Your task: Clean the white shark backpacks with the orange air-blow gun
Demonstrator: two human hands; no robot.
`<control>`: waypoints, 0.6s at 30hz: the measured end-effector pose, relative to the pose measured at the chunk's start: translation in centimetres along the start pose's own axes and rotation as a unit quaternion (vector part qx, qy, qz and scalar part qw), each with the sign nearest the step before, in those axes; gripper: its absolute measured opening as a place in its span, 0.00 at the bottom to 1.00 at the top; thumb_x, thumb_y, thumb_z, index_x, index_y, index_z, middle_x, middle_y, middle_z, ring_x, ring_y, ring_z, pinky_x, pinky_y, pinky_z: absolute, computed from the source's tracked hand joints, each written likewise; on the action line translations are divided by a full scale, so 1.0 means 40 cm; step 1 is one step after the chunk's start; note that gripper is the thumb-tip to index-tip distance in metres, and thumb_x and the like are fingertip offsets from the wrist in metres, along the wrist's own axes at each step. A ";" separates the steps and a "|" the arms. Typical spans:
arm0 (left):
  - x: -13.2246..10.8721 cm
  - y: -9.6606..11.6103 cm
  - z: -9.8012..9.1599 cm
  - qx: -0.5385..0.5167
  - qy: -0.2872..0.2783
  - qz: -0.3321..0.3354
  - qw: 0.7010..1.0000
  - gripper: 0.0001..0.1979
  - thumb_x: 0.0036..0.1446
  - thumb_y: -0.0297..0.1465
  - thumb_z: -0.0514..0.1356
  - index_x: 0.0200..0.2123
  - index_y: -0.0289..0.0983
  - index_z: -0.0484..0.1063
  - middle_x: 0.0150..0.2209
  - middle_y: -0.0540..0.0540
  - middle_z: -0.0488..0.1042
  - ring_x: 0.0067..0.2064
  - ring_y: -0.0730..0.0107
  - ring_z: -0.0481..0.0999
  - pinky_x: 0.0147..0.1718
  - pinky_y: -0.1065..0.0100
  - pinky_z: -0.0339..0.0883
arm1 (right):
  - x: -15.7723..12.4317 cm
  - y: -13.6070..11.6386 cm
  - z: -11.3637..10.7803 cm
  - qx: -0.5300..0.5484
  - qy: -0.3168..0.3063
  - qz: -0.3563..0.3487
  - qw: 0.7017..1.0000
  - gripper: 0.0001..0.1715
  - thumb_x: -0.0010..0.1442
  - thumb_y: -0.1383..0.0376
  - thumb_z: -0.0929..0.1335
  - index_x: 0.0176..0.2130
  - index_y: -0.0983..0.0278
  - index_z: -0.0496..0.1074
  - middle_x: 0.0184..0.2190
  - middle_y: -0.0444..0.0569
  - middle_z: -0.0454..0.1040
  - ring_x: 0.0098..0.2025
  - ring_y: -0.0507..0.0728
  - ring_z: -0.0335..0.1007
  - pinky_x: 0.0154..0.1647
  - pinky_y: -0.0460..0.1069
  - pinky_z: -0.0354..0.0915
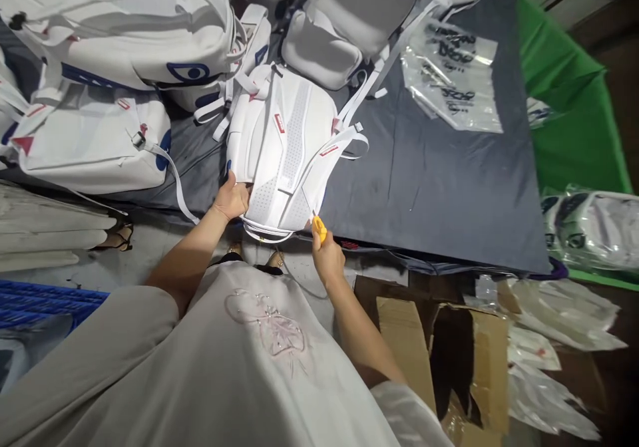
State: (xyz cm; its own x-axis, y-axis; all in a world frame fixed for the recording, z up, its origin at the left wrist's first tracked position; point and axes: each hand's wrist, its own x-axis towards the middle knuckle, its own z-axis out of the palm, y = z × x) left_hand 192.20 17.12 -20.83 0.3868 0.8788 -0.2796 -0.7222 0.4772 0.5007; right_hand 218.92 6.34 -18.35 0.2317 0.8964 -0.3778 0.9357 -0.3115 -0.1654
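Observation:
A white backpack [294, 141] lies on the dark cloth-covered table, straps spread toward the right and its bottom end at the near edge. My left hand [232, 197] is closed on the bag's lower left side, thumb up and fingertips hidden behind the fabric. In my right hand [327, 254] is a pair of small yellow thread snips [319, 229]. Their tip points at the backpack's lower right corner, and some fingers seem to reach under that edge. White piping [267, 233] curves along the near end of the bag.
Several more white backpacks [124, 41] crowd the table's left and back. Printed clear plastic bags [452, 78] lie at the right on the dark cloth [424, 187]. Beyond is a green bin [574, 94] beside plastic-wrapped bags [594, 227]. An opened cardboard box [489, 367] stands below right.

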 end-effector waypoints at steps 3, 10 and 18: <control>0.000 0.003 -0.016 0.026 0.032 0.002 0.999 0.43 0.54 0.62 0.53 0.60 0.34 0.65 0.51 0.34 0.77 0.59 0.48 0.72 0.58 0.49 0.65 | -0.127 0.054 0.017 0.036 -0.020 0.010 0.999 0.25 0.73 0.57 0.53 0.56 0.67 0.66 0.36 0.55 0.78 0.38 0.60 0.75 0.33 0.48 0.56; 0.016 -0.002 -0.011 0.055 0.047 -0.015 0.997 0.41 0.55 0.61 0.53 0.58 0.33 0.66 0.50 0.34 0.77 0.60 0.47 0.72 0.59 0.48 0.63 | -0.255 0.027 0.079 0.030 -0.129 -0.027 0.991 0.21 0.71 0.55 0.57 0.50 0.65 0.69 0.31 0.51 0.78 0.31 0.58 0.73 0.29 0.49 0.54; -0.103 -0.040 0.032 0.448 0.215 0.088 0.863 0.33 0.56 0.46 0.62 0.61 0.37 0.63 0.62 0.32 0.67 0.68 0.44 0.59 0.66 0.42 0.50 | -0.194 -0.010 0.080 -0.015 -0.139 -0.034 0.990 0.26 0.72 0.53 0.53 0.51 0.67 0.68 0.35 0.56 0.79 0.36 0.61 0.78 0.32 0.49 0.58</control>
State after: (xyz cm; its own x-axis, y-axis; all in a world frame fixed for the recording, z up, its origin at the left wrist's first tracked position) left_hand 192.49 12.73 -19.43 -0.0719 0.9462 -0.3156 0.0595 0.3200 0.9456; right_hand 215.91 -1.52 -18.25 0.0903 0.7919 -0.6039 0.9548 -0.2413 -0.1735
